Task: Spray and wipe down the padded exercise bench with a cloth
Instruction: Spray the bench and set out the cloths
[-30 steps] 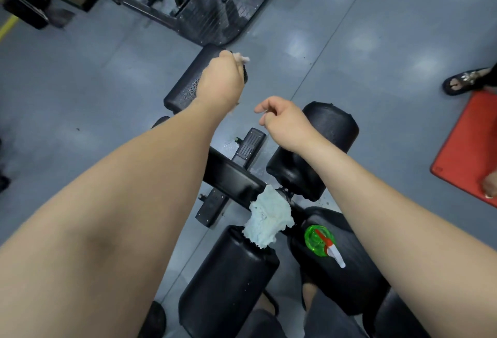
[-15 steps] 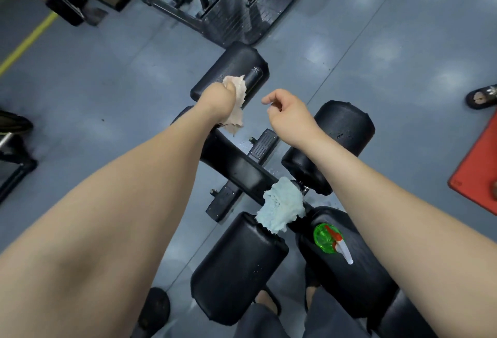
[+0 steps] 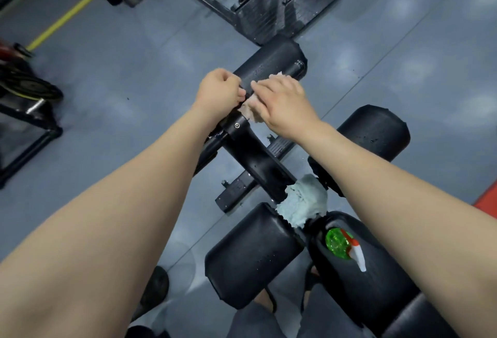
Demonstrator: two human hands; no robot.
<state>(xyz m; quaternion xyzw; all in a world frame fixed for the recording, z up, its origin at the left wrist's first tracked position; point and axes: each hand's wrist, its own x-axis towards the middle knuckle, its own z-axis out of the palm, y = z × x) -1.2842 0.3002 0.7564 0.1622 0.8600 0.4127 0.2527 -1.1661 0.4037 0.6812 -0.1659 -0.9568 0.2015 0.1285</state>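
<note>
A black padded exercise bench [image 3: 258, 251] with several roller pads stretches away from me. Over its far roller pad [image 3: 271, 64] my left hand [image 3: 219, 92] pinches one end of a beige cloth [image 3: 251, 110]. My right hand [image 3: 282, 103] lies on top of the same cloth, fingers curled over it, and hides most of it. A light blue cloth [image 3: 301, 204] lies bunched on the frame between the near pads. A green spray bottle [image 3: 340, 243] with a red and white nozzle stands on the bench pad under my right forearm.
A black machine base [image 3: 279, 6] stands on the grey floor just beyond the far pad. Dark equipment [image 3: 24, 111] sits at the left edge. A red mat [image 3: 488, 200] shows at the right edge. My sandalled feet [image 3: 266, 300] are below the near pad.
My right hand moved left onto the beige cloth and now holds it together with my left hand. Both hands sit closer together over the far roller pad.
</note>
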